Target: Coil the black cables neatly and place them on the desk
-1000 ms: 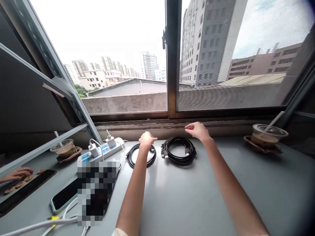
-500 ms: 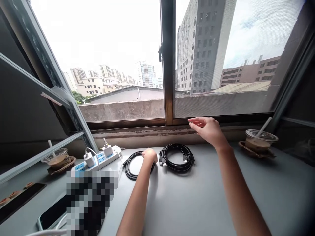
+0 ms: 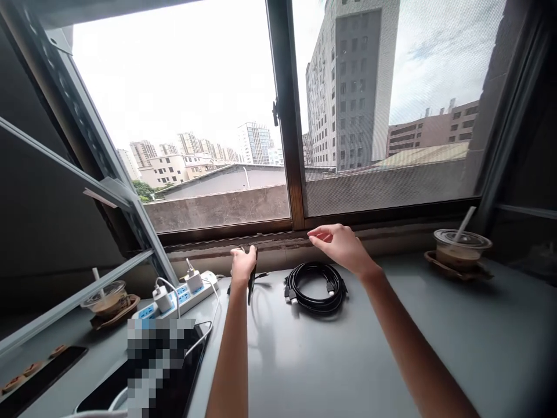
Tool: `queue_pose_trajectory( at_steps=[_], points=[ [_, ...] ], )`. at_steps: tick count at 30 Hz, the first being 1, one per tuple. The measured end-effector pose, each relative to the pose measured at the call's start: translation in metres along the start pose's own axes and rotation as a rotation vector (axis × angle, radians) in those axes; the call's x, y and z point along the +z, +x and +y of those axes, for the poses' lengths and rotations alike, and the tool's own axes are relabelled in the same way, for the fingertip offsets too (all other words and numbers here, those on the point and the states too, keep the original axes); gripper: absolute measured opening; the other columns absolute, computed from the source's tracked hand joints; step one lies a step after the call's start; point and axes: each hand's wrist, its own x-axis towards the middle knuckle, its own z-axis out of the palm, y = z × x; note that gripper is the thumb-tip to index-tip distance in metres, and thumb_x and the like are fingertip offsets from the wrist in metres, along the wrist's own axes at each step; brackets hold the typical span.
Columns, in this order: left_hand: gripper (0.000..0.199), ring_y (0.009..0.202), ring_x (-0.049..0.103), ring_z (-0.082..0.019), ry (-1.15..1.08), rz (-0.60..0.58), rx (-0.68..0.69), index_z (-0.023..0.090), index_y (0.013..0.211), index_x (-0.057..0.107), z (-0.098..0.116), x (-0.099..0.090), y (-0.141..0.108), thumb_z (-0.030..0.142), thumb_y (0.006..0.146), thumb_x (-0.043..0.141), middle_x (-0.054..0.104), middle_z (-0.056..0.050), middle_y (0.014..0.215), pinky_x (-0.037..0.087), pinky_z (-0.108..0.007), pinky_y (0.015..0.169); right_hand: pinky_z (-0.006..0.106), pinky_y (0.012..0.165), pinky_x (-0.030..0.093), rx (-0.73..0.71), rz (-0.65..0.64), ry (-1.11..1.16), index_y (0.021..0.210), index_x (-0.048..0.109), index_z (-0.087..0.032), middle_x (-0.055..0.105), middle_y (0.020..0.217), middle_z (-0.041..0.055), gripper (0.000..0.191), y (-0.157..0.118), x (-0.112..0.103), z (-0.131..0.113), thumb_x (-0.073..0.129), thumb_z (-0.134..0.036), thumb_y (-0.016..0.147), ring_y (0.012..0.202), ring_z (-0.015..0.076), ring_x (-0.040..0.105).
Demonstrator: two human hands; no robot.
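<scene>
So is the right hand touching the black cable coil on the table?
Apart: the head view plainly shows a gap between the right hand and the black cable coil, with background visible.

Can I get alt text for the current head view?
A person's left hand holds a coil of black cable, turned edge-on; the right hand, holding nothing visible, hovers near a thicker black coil on a grey desk. A power strip with white plugs sits to the left, a window behind.

No words, brands or numbers are legible, as far as this view shows.
</scene>
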Motion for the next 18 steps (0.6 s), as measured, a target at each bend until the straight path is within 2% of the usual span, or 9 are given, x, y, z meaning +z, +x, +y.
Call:
queue_pose_trajectory(
  at_steps=[3, 5, 6, 7, 9, 12, 15, 18],
  points=[
    [0.045, 0.071, 0.06, -0.014, -0.162, 0.104, 0.011, 0.016, 0.123, 0.028, 0.014, -0.021, -0.009, 0.037, 0.086, 0.044, 0.057, -0.003, 0.081, 0.045, -0.028, 0.07, 0.025, 0.067, 0.048, -0.162, -0.318, 0.053, 0.095, 0.07, -0.021, 0.07, 0.082, 0.0028, 0.026, -0.004, 0.009, -0.006, 0.059, -0.036, 0.079, 0.075, 0.0159, 0.064],
    [0.052, 0.063, 0.055, -0.01, -0.342, 0.107, 0.089, 0.017, 0.127, 0.025, 0.027, -0.032, -0.021, 0.035, 0.085, 0.049, 0.053, 0.001, 0.079, 0.044, -0.023, 0.065, 0.024, 0.067, 0.048, -0.261, -0.52, 0.108, 0.104, 0.067, -0.019, 0.069, 0.087, 0.0039, 0.035, -0.008, 0.013, -0.011, 0.058, -0.042, 0.079, 0.078, 0.0163, 0.064],
    [0.054, 0.061, 0.052, -0.008, -0.464, 0.086, 0.151, 0.018, 0.128, 0.026, 0.033, -0.036, -0.029, 0.033, 0.083, 0.052, 0.051, 0.002, 0.078, 0.043, -0.021, 0.063, 0.025, 0.068, 0.048, -0.295, -0.562, 0.129, 0.109, 0.065, -0.019, 0.068, 0.093, 0.0051, 0.04, -0.01, 0.015, -0.014, 0.058, -0.045, 0.079, 0.081, 0.0168, 0.063],
    [0.057, 0.06, 0.05, -0.007, -0.58, 0.052, 0.216, 0.018, 0.128, 0.028, 0.039, -0.039, -0.037, 0.03, 0.08, 0.056, 0.05, 0.003, 0.076, 0.041, -0.02, 0.061, 0.026, 0.07, 0.047, -0.318, -0.555, 0.139, 0.113, 0.062, -0.017, 0.067, 0.099, 0.0067, 0.046, -0.013, 0.016, -0.018, 0.057, -0.048, 0.079, 0.083, 0.0176, 0.062],
    [0.06, 0.06, 0.049, -0.007, -0.735, -0.02, 0.329, 0.017, 0.128, 0.03, 0.051, -0.043, -0.055, 0.026, 0.077, 0.06, 0.048, 0.005, 0.072, 0.04, -0.019, 0.061, 0.03, 0.074, 0.046, -0.353, -0.46, 0.112, 0.117, 0.058, -0.015, 0.063, 0.106, 0.0092, 0.054, -0.018, 0.017, -0.026, 0.054, -0.054, 0.08, 0.088, 0.0194, 0.061],
    [0.062, 0.059, 0.049, -0.006, -0.807, -0.067, 0.44, 0.019, 0.128, 0.03, 0.065, -0.046, -0.077, 0.024, 0.075, 0.062, 0.049, 0.006, 0.069, 0.041, -0.02, 0.065, 0.03, 0.074, 0.044, -0.409, -0.34, 0.074, 0.106, 0.061, -0.015, 0.063, 0.099, 0.0088, 0.048, -0.024, 0.014, -0.037, 0.051, -0.055, 0.081, 0.089, 0.0206, 0.059],
    [0.058, 0.057, 0.049, -0.006, -0.81, -0.066, 0.497, 0.019, 0.127, 0.033, 0.073, -0.053, -0.092, 0.025, 0.076, 0.06, 0.049, 0.008, 0.065, 0.041, -0.021, 0.065, 0.024, 0.066, 0.041, -0.472, -0.35, 0.15, 0.092, 0.063, -0.018, 0.065, 0.083, 0.0028, 0.035, -0.028, 0.006, -0.045, 0.051, -0.049, 0.085, 0.078, 0.0154, 0.06],
    [0.055, 0.056, 0.05, -0.007, -0.829, -0.068, 0.498, 0.018, 0.124, 0.037, 0.077, -0.063, -0.102, 0.025, 0.075, 0.06, 0.049, 0.008, 0.063, 0.041, -0.021, 0.063, 0.019, 0.057, 0.039, -0.459, -0.376, 0.28, 0.088, 0.061, -0.018, 0.065, 0.075, -0.0011, 0.026, -0.033, -0.004, -0.05, 0.053, -0.043, 0.085, 0.068, 0.0108, 0.06]
  ],
)
